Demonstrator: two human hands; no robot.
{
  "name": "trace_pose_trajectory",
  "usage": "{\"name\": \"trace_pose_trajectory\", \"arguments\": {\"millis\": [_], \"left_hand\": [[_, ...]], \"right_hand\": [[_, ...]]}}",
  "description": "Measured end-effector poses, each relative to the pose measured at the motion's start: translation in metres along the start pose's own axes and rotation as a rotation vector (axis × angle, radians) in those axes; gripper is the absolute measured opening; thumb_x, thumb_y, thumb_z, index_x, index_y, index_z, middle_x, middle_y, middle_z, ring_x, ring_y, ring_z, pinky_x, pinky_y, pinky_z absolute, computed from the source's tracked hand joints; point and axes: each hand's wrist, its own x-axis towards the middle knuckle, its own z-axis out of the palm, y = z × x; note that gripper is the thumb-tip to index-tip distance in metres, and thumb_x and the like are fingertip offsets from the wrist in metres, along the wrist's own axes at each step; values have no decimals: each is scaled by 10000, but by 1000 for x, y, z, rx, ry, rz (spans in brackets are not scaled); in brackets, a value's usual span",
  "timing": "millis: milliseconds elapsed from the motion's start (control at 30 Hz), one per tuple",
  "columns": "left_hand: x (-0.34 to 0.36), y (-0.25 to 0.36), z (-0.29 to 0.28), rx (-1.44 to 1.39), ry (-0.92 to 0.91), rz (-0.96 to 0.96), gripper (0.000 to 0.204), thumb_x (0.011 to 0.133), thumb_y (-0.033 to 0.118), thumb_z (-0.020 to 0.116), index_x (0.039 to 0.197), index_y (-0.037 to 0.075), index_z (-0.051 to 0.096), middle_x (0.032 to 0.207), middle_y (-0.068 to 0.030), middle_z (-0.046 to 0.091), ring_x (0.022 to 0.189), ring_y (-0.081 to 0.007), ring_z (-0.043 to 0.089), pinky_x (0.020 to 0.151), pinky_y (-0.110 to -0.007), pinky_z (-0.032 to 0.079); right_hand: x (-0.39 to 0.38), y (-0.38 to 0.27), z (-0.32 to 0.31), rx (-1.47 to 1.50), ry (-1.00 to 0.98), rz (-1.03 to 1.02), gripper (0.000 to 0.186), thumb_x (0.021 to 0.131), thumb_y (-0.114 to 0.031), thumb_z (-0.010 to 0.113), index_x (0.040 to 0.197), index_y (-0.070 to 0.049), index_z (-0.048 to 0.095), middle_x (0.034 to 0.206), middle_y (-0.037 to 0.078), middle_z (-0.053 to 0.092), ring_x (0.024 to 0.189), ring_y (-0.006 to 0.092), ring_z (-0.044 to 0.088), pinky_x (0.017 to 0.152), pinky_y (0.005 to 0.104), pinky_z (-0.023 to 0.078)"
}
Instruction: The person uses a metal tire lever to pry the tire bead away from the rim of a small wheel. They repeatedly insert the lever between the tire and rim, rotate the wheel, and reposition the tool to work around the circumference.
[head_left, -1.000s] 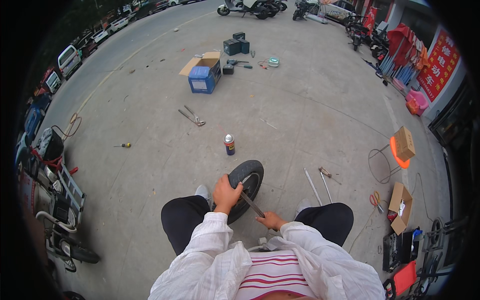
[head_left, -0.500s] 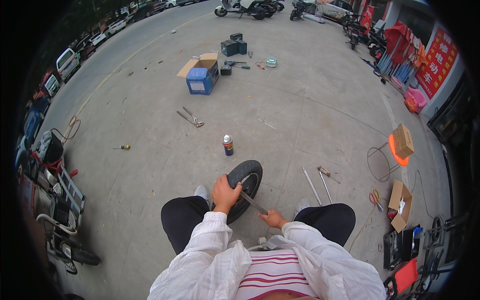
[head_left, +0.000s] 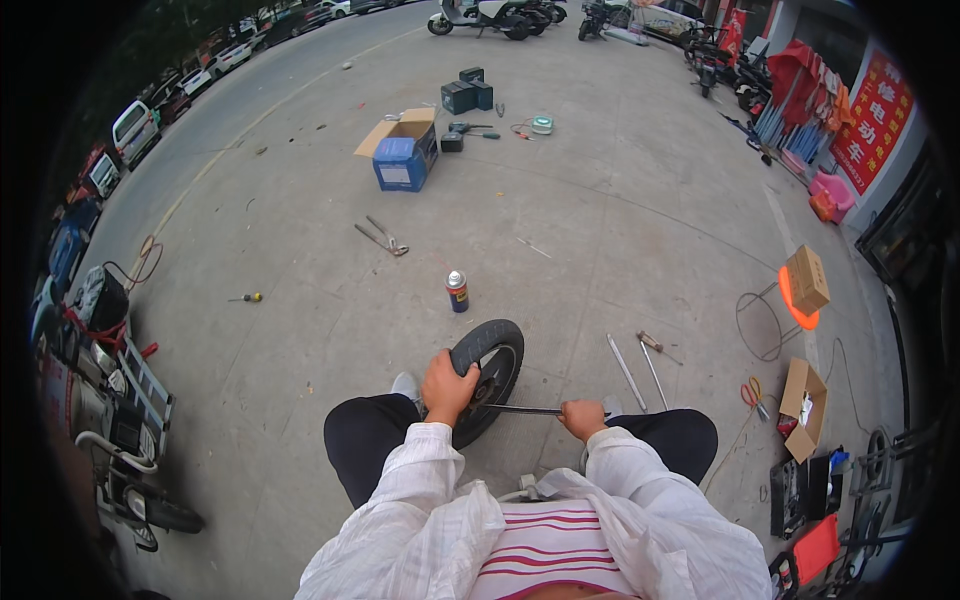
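A small black-tyred wheel [head_left: 511,345] stands upright between my knees. My left hand [head_left: 447,388] is closed over the left side of its tyre, with the thumb along the rim side. In my right hand [head_left: 583,418] is the end of a thin dark metal tyre lever [head_left: 528,409]. The lever lies almost level, and its far end reaches the wheel near the rim; its exact contact there is too small to make out. Just beyond the wheel an upright spray can [head_left: 457,292] stands on the concrete.
Long metal bars [head_left: 626,370] and a wooden-handled tool [head_left: 650,341] lie right of the wheel. Pliers [head_left: 382,238], a screwdriver [head_left: 248,297] and a blue box [head_left: 404,165] are farther off. To the right are scissors [head_left: 750,394], an open carton [head_left: 802,408] and an orange stool [head_left: 790,300].
My right hand has moved right and slightly up with the lever, which has swung from a slant to nearly level. My left hand stays on the tyre, and the wheel has barely shifted.
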Motion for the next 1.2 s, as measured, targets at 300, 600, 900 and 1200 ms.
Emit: {"name": "trace_pose_trajectory", "arguments": {"millis": [300, 600, 900, 1200], "left_hand": [[-1, 6, 2, -11, 0, 34, 545, 764, 424, 694, 1182, 87, 594, 1028, -166, 630, 977, -376, 615, 805, -488, 495], [2, 19, 3, 0, -72, -54, 517, 788, 462, 671, 1107, 61, 601, 1026, -172, 638, 960, -384, 618, 786, -495, 495], [4, 17, 17, -121, -51, 71, 416, 836, 399, 600, 1078, 62, 627, 970, -190, 666, 895, -401, 639, 786, -499, 502], [4, 46, -6, 182, -281, 52, 531, 741, 384, 748, 1125, 71, 557, 1026, -195, 619, 945, -389, 642, 770, -489, 521]], "right_hand": [[14, 5, -128, -158, 6, -83, 343, 803, -468, 692, 773, -128, 726, 752, 97, 696, 738, 310, 691, 617, 444, 526], [-9, 21, -213, -63, 156, -47, 415, 766, -511, 721, 698, -104, 684, 681, 121, 661, 666, 346, 653, 557, 474, 475], [10, 11, -224, -5, 184, 23, 432, 762, -518, 723, 704, -92, 679, 681, 115, 656, 678, 338, 650, 564, 470, 473], [13, 10, -226, -34, 136, 0, 419, 758, -514, 730, 722, -99, 683, 696, 102, 665, 706, 324, 667, 574, 454, 488]]}}
